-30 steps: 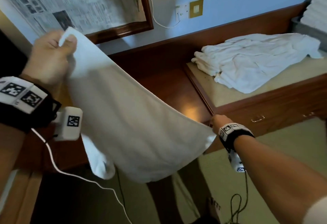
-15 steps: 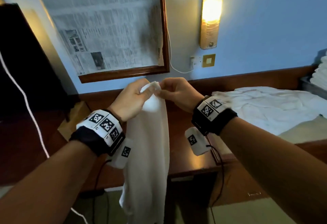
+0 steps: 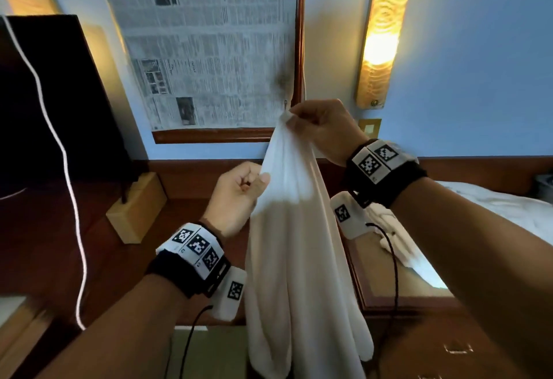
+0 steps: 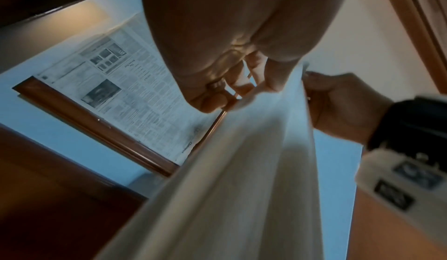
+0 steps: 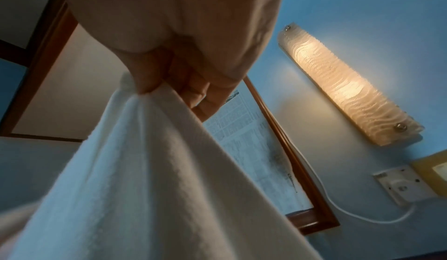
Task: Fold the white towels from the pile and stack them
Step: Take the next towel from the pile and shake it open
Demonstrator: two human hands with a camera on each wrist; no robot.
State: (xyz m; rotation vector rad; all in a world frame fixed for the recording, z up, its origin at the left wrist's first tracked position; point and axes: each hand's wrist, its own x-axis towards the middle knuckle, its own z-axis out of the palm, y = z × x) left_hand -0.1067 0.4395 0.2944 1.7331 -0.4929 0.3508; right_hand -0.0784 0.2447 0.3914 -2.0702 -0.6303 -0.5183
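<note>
A white towel (image 3: 296, 259) hangs doubled lengthwise in front of me. My right hand (image 3: 294, 120) pinches its gathered top corners high up, just below the picture frame; in the right wrist view the fingertips (image 5: 145, 87) grip the bunched cloth (image 5: 145, 168). My left hand (image 3: 257, 182) is lower and to the left, thumb and curled fingers pinching the towel's left edge. In the left wrist view the fingers (image 4: 271, 80) close on the hanging towel (image 4: 241, 168), with the right hand (image 4: 343, 107) beyond. The pile of white towels (image 3: 493, 208) lies at right, partly hidden by my right arm.
The pile rests on a beige-topped wooden cabinet (image 3: 386, 277). Below the towel is a dark wooden desk (image 3: 59, 244) with a wooden block (image 3: 134, 208), a dark screen (image 3: 45, 94) and a white cable (image 3: 64, 151). A framed newspaper (image 3: 209, 49) and a lit wall lamp (image 3: 383, 34) hang behind.
The towel, first spread between my hands, was brought corner to corner. The right hand has since risen with both corners, and the left has slid down onto the towel's left edge.
</note>
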